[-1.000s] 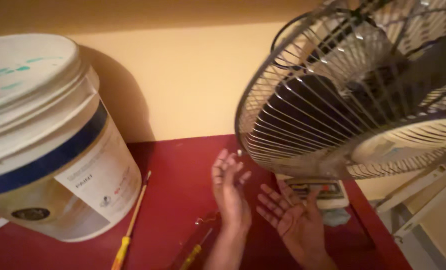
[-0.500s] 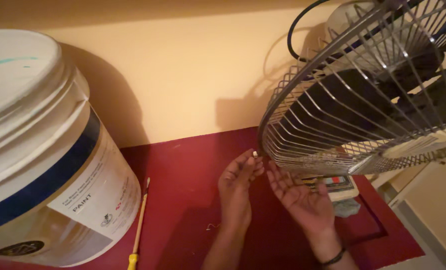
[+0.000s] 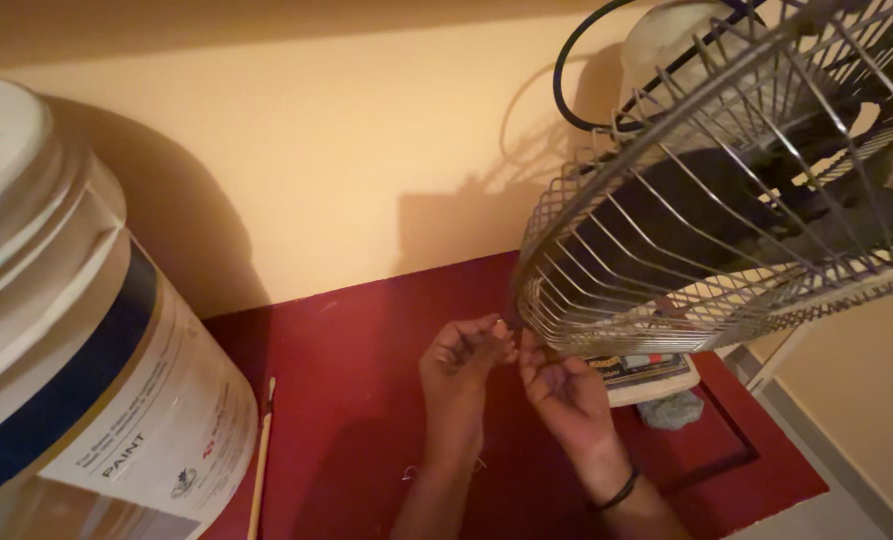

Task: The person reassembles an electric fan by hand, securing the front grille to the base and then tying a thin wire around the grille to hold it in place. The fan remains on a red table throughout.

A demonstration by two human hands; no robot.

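A fan with a metal wire guard (image 3: 726, 190) fills the upper right, tilted over a red floor (image 3: 356, 400). My left hand (image 3: 463, 372) and my right hand (image 3: 564, 395) meet at the lower left rim of the guard. The fingertips of both hands pinch at the rim; what small part they hold is too small to tell. A dark band circles my right wrist.
A large white paint bucket (image 3: 76, 370) with a blue stripe stands at the left. A thin yellow-handled tool (image 3: 260, 460) lies on the floor beside it. A small box (image 3: 646, 378) and a grey lump (image 3: 672, 410) sit under the fan. A cream wall (image 3: 346, 170) rises behind.
Both hands rose from open palms above the floor to the guard's lower rim and closed their fingers there. The view shifted, bringing the fan closer and higher.
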